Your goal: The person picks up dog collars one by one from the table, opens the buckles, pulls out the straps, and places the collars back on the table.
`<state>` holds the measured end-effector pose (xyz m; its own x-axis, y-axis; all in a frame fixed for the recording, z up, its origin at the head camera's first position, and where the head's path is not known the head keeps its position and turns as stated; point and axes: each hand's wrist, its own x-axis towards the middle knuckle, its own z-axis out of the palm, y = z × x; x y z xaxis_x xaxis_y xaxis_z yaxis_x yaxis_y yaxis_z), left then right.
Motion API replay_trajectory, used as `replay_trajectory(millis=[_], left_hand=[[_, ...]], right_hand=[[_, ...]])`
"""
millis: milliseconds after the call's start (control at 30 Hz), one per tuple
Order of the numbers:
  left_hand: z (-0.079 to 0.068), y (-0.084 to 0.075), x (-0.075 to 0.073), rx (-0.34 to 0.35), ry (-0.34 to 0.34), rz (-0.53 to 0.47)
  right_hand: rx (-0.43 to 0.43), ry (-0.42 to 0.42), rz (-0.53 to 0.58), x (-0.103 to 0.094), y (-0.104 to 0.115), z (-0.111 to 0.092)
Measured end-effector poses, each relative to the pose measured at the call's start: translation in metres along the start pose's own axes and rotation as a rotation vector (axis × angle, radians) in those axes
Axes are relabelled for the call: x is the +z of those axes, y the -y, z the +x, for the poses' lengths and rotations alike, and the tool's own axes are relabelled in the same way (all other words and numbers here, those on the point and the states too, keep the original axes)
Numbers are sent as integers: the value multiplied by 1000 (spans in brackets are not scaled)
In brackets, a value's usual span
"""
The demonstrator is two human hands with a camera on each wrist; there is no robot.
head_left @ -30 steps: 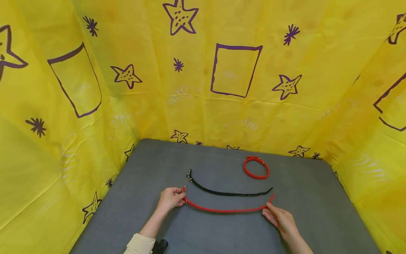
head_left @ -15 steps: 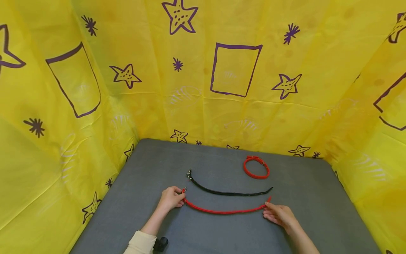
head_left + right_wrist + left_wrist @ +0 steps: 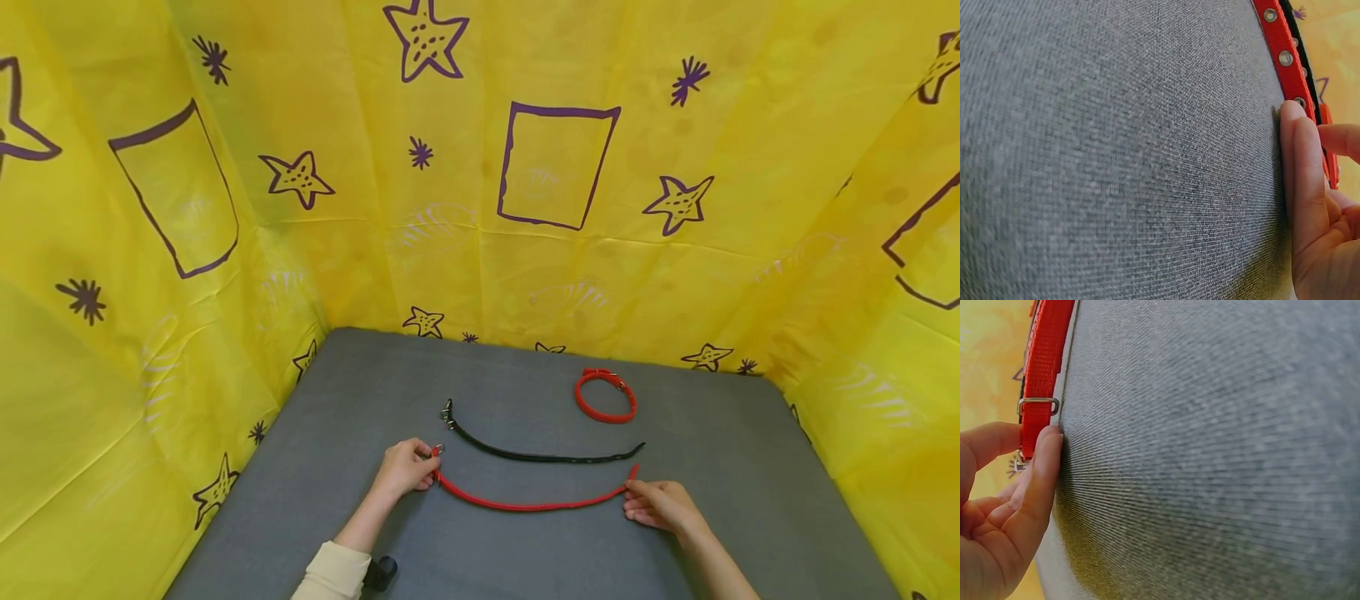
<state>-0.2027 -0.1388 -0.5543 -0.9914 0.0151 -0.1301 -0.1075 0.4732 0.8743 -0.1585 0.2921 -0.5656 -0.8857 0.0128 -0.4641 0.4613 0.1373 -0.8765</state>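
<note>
Here, red strap point(image 3: 525, 507) between hands point(image 3: 405, 467) point(image 3: 662, 505)

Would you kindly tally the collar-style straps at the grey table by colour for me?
Red: 2 (the held red strap and the looped red strap)
Black: 1 (the black strap, lying unlooped between them)
Total: 3

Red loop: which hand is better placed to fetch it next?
Probably the right hand: the red loop lies nearer to it than to the left hand. Both pinch the red strap, so it must release first.
</note>
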Motion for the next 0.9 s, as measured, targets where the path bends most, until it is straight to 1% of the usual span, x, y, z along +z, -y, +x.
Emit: replay_trajectory(millis=[100,167,300,400,533,700,900], left_hand=[[-2,-1,0,16,-15,44],[-3,-1,0,52,-38,104],[-5,-2,0,120,-105,256],[-4,-1,1,151,-142,325],[-4,0,2,169,-163,347],[-5,-1,2,151,-173,359],[-7,-5,0,132,-179,357]], right_hand=[[-1,-4,5,0,-1,0],[-6,-8,0,0,-1,0],[-6,-29,-22,1,-2,1],[-4,-49,-40,2,-3,1],[-6,-66,-58,3,-3,0],[-5,-82,-74,4,-2,-1],[4,-134,-92,6,-3,1]])
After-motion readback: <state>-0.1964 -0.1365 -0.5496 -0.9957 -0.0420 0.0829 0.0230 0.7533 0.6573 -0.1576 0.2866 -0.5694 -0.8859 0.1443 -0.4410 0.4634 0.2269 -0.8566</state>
